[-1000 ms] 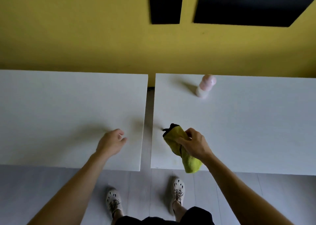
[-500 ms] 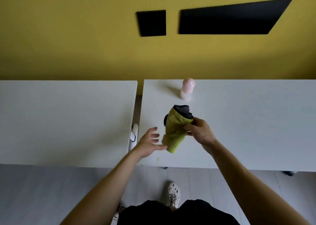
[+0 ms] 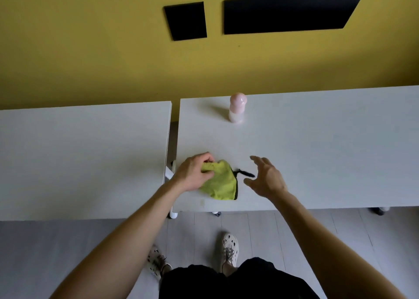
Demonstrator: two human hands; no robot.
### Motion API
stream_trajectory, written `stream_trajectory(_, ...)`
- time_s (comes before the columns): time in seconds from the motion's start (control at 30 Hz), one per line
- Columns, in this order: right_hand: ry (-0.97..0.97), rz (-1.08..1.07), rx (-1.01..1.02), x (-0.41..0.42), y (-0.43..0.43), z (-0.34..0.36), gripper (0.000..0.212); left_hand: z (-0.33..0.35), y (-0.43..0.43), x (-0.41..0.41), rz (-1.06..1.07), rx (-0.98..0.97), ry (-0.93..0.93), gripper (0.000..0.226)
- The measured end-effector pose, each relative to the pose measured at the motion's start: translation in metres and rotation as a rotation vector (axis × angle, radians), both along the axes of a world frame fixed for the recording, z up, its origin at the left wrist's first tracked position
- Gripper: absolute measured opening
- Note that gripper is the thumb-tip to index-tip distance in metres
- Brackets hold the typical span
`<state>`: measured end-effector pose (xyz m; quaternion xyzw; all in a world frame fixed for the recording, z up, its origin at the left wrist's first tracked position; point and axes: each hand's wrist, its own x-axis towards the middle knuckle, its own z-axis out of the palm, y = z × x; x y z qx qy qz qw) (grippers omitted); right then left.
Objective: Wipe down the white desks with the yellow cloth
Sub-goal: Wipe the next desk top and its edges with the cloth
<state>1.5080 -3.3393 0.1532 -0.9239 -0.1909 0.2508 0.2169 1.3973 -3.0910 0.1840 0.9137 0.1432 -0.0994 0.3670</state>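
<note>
The yellow cloth (image 3: 221, 184), edged in black with a black loop, lies on the near left corner of the right white desk (image 3: 317, 153). My left hand (image 3: 195, 174) grips the cloth's left end with curled fingers. My right hand (image 3: 266, 177) hovers just right of the cloth, fingers spread, holding nothing. The left white desk (image 3: 79, 158) stands beside it across a narrow gap.
A pink and white bottle (image 3: 237, 108) stands upright near the back edge of the right desk. A yellow wall with black panels (image 3: 290, 10) rises behind both desks. Grey floor and my shoes (image 3: 229, 248) lie below the front edges.
The cloth passed from my right hand to my left and came down onto the right desk. My right hand let go and opened beside it.
</note>
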Motion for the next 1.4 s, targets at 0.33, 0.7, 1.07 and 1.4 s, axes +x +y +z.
stream_trajectory(0.33,0.0,0.371,0.141,0.004,0.072,0.005,0.073,0.038,0.034,0.021,-0.236,0.235,0.015,0.026)
stream_trajectory(0.7,-0.516,0.376,0.165,-0.001,0.027,0.013,0.018,0.023,0.024,-0.007,-0.251,0.304,0.014,0.052)
stream_trajectory(1.07,-0.275,0.006,-0.078,-0.053,0.022,-0.068,0.042,-0.031,0.068,-0.063,-0.3,0.405,0.516,0.078)
stream_trajectory(1.4,-0.299,-0.278,-0.178,-0.028,0.107,-0.106,0.096,-0.052,0.15,-0.019,-0.564,0.585,0.316,0.119)
